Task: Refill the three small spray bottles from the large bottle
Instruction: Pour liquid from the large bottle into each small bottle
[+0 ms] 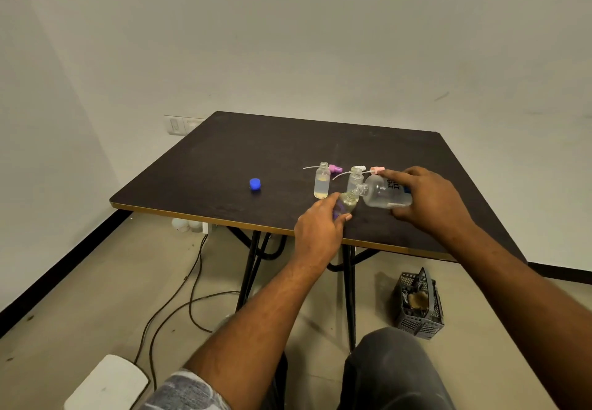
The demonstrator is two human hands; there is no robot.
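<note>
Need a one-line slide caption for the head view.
Right hand tips the large bottle into a small bottle held by the left hand; two more wait uncapped.

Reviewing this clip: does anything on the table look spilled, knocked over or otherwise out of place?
No spill shows. The large bottle lies tipped in the right hand, neck at the small bottle held by the left hand, as pouring requires. The blue cap and spray heads lie loose on the table.

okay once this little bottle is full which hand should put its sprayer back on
Probably the right. The left hand is steadying the small bottle, and the pink sprayer and white sprayer lie beside the right hand, which must first set down the large bottle.
</note>
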